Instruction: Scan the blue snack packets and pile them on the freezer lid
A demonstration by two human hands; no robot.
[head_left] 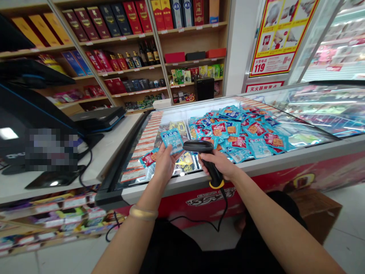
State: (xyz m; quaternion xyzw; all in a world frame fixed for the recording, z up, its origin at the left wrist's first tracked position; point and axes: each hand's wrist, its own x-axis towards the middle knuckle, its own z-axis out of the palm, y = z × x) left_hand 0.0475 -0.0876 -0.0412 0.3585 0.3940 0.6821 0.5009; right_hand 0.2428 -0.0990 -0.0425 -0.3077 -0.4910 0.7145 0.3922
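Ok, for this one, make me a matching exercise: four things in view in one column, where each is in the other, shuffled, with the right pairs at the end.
Things:
1. Black pistol-shaped scanner with a yellow ring
2. Single light-blue plastic packet
3. Gold-coloured bangle
4. Heap of blue plastic packets

Places:
A. Around the left forearm
B. On the glass freezer top
C. In the left hand
D. In the right hand

Pairs: 1-D, 2-C, 3-A, 4-B
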